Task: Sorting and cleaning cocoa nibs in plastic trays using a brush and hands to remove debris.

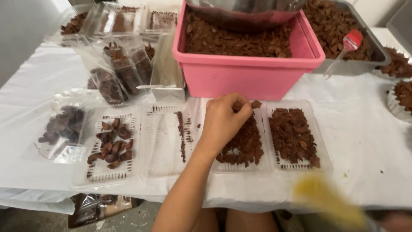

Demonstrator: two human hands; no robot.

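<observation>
Chips (244, 144) — brown, flaky pieces — fill a clear tray (262, 165) near the front edge of the white table (360, 141). We see one hand (223, 120), which we take to be the left, reaching over the far end of this tray, fingers bunched narrow and pinching a few chips. The right hand is not clearly in view; a blurred yellow shape (328, 202) crosses the lower right corner, and we cannot tell what it is.

Surroundings, from left to right along the front row:
- a clear bag (62, 129) of dark pieces, lying flat;
- a tray of larger curved brown pieces (112, 144);
- an almost empty tray (169, 139) holding only a thin line of crumbs;
- the tray under the hand;
- a fourth tray, just beside it, covered with chips (294, 135).

Behind the trays stands a pink bin (249, 75), filled with the same brown chips, touching or nearly touching the far edge of the tray row. It blocks direct reach to the grey tub (365, 60) behind it, also loaded with chips, where a red-capped tool (349, 43) rests on the rim. Filled clear bags (122, 71) lean together at the left of the bin — more packed containers lie behind them. Foil cups (401, 96) with chips sit at the right edge.
</observation>
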